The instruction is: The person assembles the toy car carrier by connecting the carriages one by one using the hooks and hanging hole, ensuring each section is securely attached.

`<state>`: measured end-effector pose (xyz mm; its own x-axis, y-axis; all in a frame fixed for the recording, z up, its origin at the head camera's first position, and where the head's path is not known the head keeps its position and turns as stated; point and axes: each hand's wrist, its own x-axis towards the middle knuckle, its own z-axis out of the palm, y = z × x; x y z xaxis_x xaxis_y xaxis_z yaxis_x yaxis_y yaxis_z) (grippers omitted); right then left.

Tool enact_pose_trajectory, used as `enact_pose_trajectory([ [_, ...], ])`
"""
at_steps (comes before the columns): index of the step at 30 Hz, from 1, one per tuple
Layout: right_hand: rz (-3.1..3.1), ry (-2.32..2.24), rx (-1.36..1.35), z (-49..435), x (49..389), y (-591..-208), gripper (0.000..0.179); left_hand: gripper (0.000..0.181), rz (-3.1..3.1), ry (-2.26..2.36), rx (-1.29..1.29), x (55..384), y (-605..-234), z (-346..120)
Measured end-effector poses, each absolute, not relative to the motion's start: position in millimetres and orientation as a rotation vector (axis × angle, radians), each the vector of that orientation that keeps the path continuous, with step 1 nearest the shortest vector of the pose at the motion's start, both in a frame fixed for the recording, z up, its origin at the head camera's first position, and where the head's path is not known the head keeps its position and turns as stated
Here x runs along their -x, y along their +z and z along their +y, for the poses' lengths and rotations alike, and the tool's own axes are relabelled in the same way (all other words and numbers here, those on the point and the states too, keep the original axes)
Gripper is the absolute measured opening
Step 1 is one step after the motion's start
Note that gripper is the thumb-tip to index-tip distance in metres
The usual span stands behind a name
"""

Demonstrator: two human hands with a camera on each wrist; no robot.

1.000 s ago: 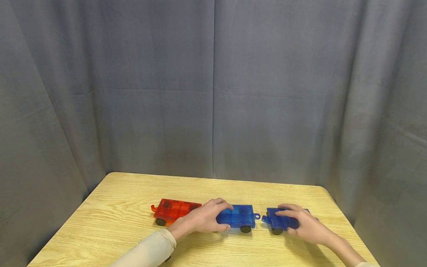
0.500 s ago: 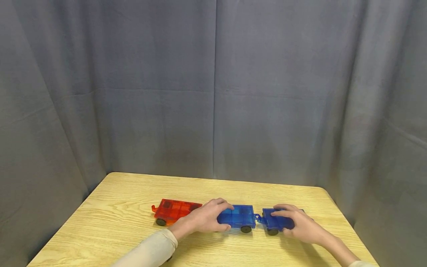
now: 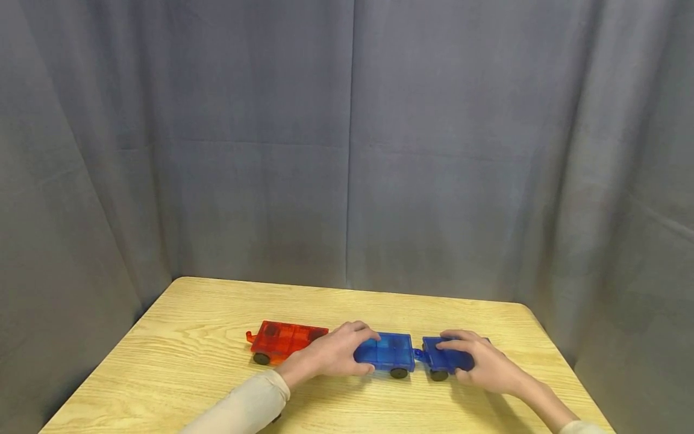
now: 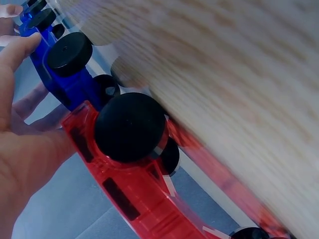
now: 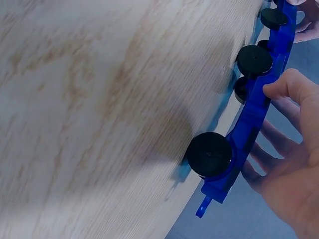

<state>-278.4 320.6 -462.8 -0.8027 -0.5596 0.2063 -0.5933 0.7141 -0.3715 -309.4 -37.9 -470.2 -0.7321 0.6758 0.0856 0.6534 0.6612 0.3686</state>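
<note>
Three see-through toy train wagons with black wheels stand in a row on the table. My left hand (image 3: 338, 352) grips the middle blue wagon (image 3: 394, 351) from above, thumb on the near side and fingers on the far side. The right hand (image 3: 485, 364) holds the darker blue wagon (image 3: 444, 355) the same way. Between these two wagons, the hook overlaps the ring at the coupling (image 3: 418, 354). The red wagon (image 3: 287, 342) is at the left end, its right end hidden behind my left hand. In the right wrist view my thumb presses the side of the blue wagon (image 5: 244, 124).
The wooden table (image 3: 217, 301) has rounded far corners. A grey curtain (image 3: 260, 150) hangs behind it and along both sides. A small dark thing (image 3: 277, 417) shows just past my left sleeve, mostly hidden.
My right hand has moved left with its blue wagon, closing the gap to the middle wagon, so that hook and ring now overlap. The left hand has stayed in place.
</note>
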Motion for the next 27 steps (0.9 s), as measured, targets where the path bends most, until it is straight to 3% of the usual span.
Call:
enact_pose_trajectory([
  [18, -2.806, 0.701, -0.969, 323.4, 278.5, -464.2, 0.054, 0.058, 2.843, 0.471, -1.164, 308.4, -471.0, -36.9],
  [27, -2.822, 0.836, -0.825, 323.3, 272.9, -453.1, 0.048, 0.068, 2.948, 0.524, -1.188, 297.7, -467.4, -44.7],
])
